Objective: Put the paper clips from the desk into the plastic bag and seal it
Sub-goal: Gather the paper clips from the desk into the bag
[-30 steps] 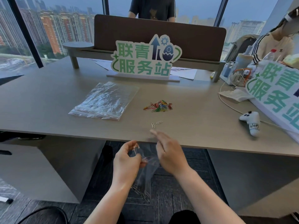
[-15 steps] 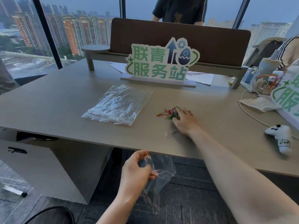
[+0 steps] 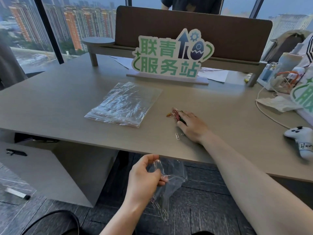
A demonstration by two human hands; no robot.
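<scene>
One view, from the head. Two hands work at a grey tabletop (image 3: 50,102). The right hand (image 3: 192,127) lies on the tabletop near its front edge, fingers curled down over a heap of coloured clips (image 3: 174,113); its grip is closing on the heap, though whether any clip is pinched I cannot tell. Some red and orange clips stick out to the left of the fingertips. Two silver clips (image 3: 177,136) lie loose just beside the heel of that hand, nearer the front edge. The left hand (image 3: 144,180) hangs below the front edge, off the tabletop, its grip pinching the mouth of a clear bag (image 3: 171,184). The bag droops from the fingers, and several clips show at its bottom. A stack of bags (image 3: 123,104) lies flat toward the middle of the tabletop, left of the heap and apart from it. A green-lettered sign (image 3: 171,55) stands at the back edge. A white controller (image 3: 303,141) rests near the right edge.
</scene>
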